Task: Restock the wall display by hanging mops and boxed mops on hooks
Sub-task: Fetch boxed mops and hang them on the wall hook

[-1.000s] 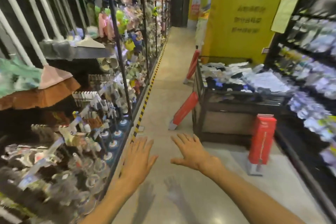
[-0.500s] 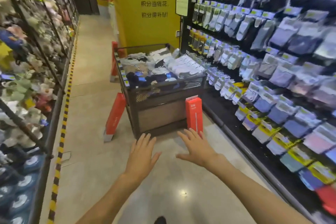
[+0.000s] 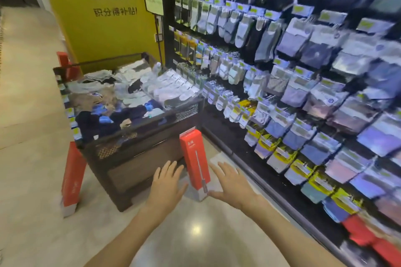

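Both hands, left (image 3: 166, 186) and right (image 3: 231, 184), are spread and empty, flanking the red box (image 3: 194, 161); best grip both long sides before lifting.

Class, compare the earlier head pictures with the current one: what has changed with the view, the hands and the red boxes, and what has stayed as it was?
The view swung from the mop wall to the sock wall and closed in on the bin. The left hand and right hand now flank the red box leaning there. Both hands stay open, holding nothing; the boxes have not moved.
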`<state>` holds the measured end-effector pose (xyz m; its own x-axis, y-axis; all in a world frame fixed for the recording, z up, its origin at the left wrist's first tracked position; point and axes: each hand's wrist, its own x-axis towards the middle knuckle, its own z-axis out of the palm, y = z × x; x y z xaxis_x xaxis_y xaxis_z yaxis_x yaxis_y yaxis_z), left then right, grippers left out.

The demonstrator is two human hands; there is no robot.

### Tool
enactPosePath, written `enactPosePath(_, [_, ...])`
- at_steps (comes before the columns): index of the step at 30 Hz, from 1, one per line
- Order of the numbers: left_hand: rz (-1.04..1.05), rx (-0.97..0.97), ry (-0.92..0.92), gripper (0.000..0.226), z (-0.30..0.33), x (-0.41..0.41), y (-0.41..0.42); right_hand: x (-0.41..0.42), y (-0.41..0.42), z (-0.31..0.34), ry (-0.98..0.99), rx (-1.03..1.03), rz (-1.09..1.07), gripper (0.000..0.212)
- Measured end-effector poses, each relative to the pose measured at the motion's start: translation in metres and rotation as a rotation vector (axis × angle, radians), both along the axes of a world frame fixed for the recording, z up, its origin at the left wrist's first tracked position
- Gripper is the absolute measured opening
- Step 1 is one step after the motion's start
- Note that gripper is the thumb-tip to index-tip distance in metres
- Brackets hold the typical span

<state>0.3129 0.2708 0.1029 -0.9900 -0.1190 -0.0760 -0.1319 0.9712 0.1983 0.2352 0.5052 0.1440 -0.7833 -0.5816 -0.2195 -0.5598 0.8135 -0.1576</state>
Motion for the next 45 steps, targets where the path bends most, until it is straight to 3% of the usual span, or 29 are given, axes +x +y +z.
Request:
enactPosePath(5, [0.019,0.058,-0.037,0.066,-0.019,-0.088,0.012,-0.103,0.003,-0.039,-0.026,0.011,-0.013,0.103])
enactPosePath(8, [0.059,0.091,-0.059,0.083,-0.035,-0.14,0.016,-0.165,0.004,-0.055,-0.067,-0.011,0.007,0.095])
enactPosePath(12, [0.155,0.126,-0.087,0.076,-0.05,-0.2,0.018,-0.242,0.002,-0.063,-0.157,0.015,0.089,0.097])
enactPosePath(15, [0.228,0.162,-0.105,0.089,-0.065,-0.238,0.018,-0.295,-0.005,-0.073,-0.202,0.025,0.135,0.095])
enactPosePath(19, [0.345,0.236,-0.154,0.068,-0.087,-0.273,0.015,-0.352,-0.018,-0.1,-0.29,0.047,0.164,0.094])
enactPosePath(22, [0.397,0.291,-0.208,0.066,-0.108,-0.299,0.006,-0.388,-0.033,-0.115,-0.336,0.071,0.202,0.091])
enactPosePath(24, [0.435,0.345,-0.213,0.067,-0.128,-0.315,-0.003,-0.409,-0.043,-0.126,-0.384,0.091,0.207,0.104])
enactPosePath(26, [0.467,0.399,-0.229,0.07,-0.149,-0.33,-0.014,-0.431,-0.053,-0.141,-0.4,0.072,0.203,0.135])
enactPosePath(27, [0.478,0.419,-0.239,0.071,-0.161,-0.338,-0.019,-0.442,-0.058,-0.149,-0.415,0.067,0.2,0.14])
enactPosePath(30, [0.517,0.494,-0.245,0.071,-0.192,-0.361,-0.031,-0.466,-0.08,-0.165,-0.505,0.083,0.181,0.102])
enactPosePath(32, [0.56,0.549,-0.241,0.072,-0.215,-0.374,-0.038,-0.481,-0.092,-0.183,-0.529,0.059,0.187,0.087])
enactPosePath(45, [0.88,0.829,-0.314,0.097,-0.365,-0.449,-0.055,-0.596,-0.135,-0.335,-0.863,-0.087,0.018,0.09])
